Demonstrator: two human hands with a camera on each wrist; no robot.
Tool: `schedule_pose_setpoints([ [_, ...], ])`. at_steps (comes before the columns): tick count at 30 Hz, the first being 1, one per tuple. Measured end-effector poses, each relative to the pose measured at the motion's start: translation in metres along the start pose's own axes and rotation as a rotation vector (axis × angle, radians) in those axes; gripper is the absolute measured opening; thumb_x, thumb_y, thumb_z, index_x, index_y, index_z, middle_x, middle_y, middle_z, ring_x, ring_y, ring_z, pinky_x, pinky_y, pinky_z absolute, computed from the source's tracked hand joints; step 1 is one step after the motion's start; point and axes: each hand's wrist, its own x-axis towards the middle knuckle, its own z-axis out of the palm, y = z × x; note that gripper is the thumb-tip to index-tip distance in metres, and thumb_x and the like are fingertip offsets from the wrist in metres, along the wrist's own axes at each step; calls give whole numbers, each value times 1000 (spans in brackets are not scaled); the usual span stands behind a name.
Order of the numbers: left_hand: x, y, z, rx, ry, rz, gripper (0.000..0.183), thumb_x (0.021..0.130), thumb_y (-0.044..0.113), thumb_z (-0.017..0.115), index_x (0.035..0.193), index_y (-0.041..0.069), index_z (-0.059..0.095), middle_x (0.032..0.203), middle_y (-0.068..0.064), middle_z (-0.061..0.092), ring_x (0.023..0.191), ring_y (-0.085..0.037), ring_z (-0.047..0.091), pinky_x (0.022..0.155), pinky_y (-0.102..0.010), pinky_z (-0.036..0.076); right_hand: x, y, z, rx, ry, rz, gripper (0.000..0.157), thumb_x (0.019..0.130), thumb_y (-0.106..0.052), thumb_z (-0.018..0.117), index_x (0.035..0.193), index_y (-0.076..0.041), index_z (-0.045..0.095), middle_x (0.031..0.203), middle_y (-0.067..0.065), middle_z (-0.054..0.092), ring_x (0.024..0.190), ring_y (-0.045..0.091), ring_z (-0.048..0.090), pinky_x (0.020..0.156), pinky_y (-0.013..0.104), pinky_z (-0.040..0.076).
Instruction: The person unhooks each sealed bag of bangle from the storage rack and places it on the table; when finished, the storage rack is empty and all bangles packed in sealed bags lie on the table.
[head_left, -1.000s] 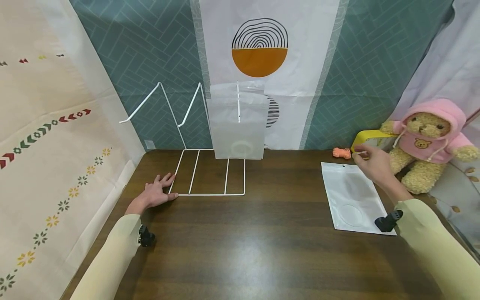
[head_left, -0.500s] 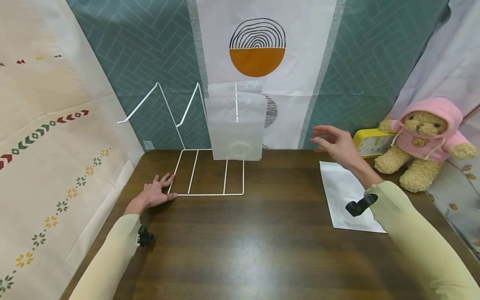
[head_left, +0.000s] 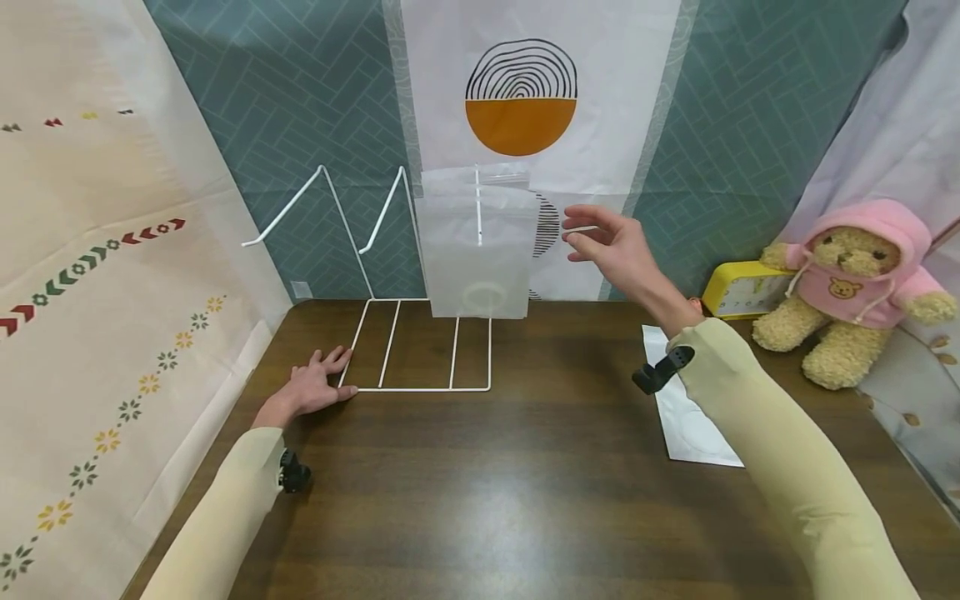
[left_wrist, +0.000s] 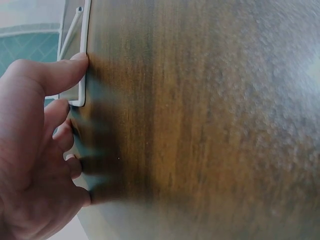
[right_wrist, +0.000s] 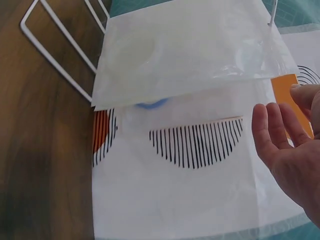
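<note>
Touching the wire rack (head_left: 423, 390), the left hand (head_left: 309, 387) lies spread, while the right hand (head_left: 619, 253) hovers beside hanging translucent bags (head_left: 474, 268), thumb and fingers parted.

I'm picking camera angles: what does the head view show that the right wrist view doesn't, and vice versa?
Only the head view shows the left grip, teddy bear, yellow clock and flat white bag. Only the right wrist view shows a blue arc. Both show a hanging zip bag, the right grip, white wire rack and wooden tabletop.
</note>
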Motion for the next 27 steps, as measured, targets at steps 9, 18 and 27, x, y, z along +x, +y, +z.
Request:
schedule_pose_setpoints([
  [9, 1, -1, 0, -11, 2, -11, 81, 93, 39, 66, 153, -3, 31, 159, -29, 22, 141, -60, 8, 101, -81, 7, 17, -7, 15, 65, 8, -9, 43, 98, -9, 64, 140, -5, 56, 129, 22, 59, 108, 27, 64, 86, 32, 55],
  [18, -1, 0, 0, -17, 9, 2, 81, 93, 38, 66, 153, -4, 31, 158, -30, 22, 141, -61, 8, 100, -82, 7, 29, -11, 26, 94, 0, -4, 42, 97, -7, 65, 138, -5, 58, 126, 18, 61, 108, 30, 61, 90, 32, 53],
  [27, 0, 0, 1, -17, 10, -9, 81, 93, 38, 66, 154, -3, 30, 159, -29, 21, 141, -61, 8, 101, -81, 7, 34, -12, 32, 75, 61, -27, 38, 95, -5, 67, 132, -2, 61, 123, 16, 63, 112, 27, 60, 98, 34, 48],
])
